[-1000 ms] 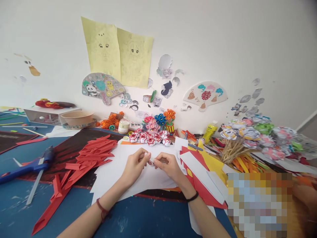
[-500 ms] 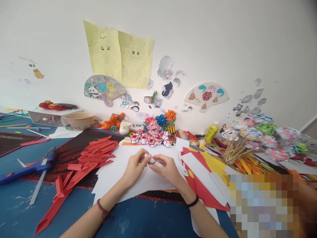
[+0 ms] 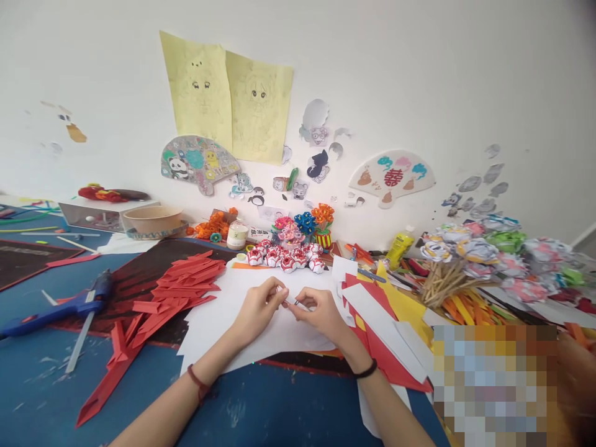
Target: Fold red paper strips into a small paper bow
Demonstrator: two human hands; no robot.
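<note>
Over white paper sheets (image 3: 261, 329), my left hand (image 3: 261, 304) is closed in a pinch, thumb against forefinger. What it holds, if anything, is too small to make out. My right hand (image 3: 319, 313) faces it, closed too, with a thin dark piece showing at its fingertips that I cannot name. A small gap lies between the two sets of fingertips. Beyond the hands sits a cluster of red and white paper flowers (image 3: 288, 259). Folded red paper strips (image 3: 186, 282) lie in a heap left of the white sheets.
A blue glue gun (image 3: 88, 301) lies on the blue table (image 3: 242, 410) at left. Red sheets (image 3: 372, 329) and white strips are at right, near a bunch of paper flowers (image 3: 465, 248) on sticks. A yellow bottle (image 3: 400, 247) and a beige bowl (image 3: 153, 222) stand by the wall.
My hands have drawn slightly apart at the fingertips. The whole view has shifted a little, moving the table things slightly to the right in the picture.
</note>
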